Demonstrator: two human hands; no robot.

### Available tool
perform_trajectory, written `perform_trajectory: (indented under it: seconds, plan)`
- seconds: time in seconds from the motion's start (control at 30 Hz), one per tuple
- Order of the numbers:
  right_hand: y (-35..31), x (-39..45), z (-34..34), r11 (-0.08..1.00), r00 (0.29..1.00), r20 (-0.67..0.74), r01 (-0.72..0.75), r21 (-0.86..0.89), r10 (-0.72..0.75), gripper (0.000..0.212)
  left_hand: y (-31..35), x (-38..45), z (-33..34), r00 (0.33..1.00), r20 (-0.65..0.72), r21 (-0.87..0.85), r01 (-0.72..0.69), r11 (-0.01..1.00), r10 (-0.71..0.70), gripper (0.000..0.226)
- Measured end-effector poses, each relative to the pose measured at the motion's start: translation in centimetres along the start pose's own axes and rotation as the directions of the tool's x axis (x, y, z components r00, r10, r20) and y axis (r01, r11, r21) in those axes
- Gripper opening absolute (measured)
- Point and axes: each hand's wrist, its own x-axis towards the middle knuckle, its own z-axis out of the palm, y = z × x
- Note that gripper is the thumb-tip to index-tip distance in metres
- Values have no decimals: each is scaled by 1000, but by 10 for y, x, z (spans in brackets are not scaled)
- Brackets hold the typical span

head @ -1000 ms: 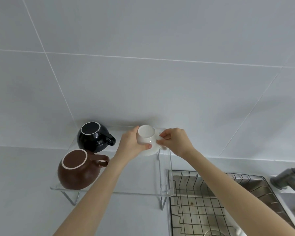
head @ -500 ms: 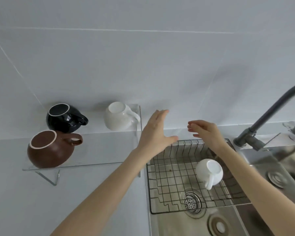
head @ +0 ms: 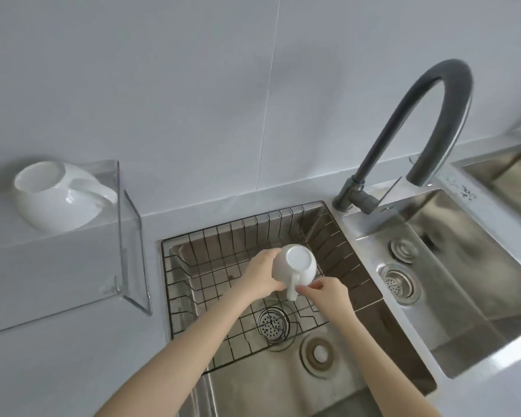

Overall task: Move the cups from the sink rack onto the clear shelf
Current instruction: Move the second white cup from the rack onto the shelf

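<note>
Since half a second ago both hands dropped from above the sink rack (head: 223,260) into it; the left hand (head: 260,278) now wraps the side of the white cup (head: 295,264); the right hand (head: 325,291) pinches at its handle, fingers closed on it; that cup has turned bottom-up inside the rack, at its middle. View swung right: black and brown cups no longer in frame. Second white cup (head: 57,198) sits inverted on the clear shelf (head: 130,236), left of the rack. Steel double sink (head: 451,266); grey gooseneck faucet (head: 418,124) right of the rack, behind; pale tiled wall (head: 193,85); light countertop (head: 73,356) left of the rack.
</note>
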Motion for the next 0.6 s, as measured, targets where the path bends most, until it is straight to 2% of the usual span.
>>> perform_trajectory:
  seconds: [0.13,0.3,0.47,0.6]
  plan:
    - [-4,4,15,999,1000,-11,9,32,-8,35,-5,25,4,999,42,7,7,1000,-8,91]
    - [-3,10,21,998,998,-18,57,-34,-58,42,-14,33,15,1000,-14,-104,11,995,-12,84]
    - [1,13,19,997,997,-12,80,-4,-80,31,-16,35,19,996,-89,-155,18,988,-32,87]
    - [-14,3,7,982,982,-26,188,30,-187,12,-8,21,5,975,-220,-168,-2,986,-35,86]
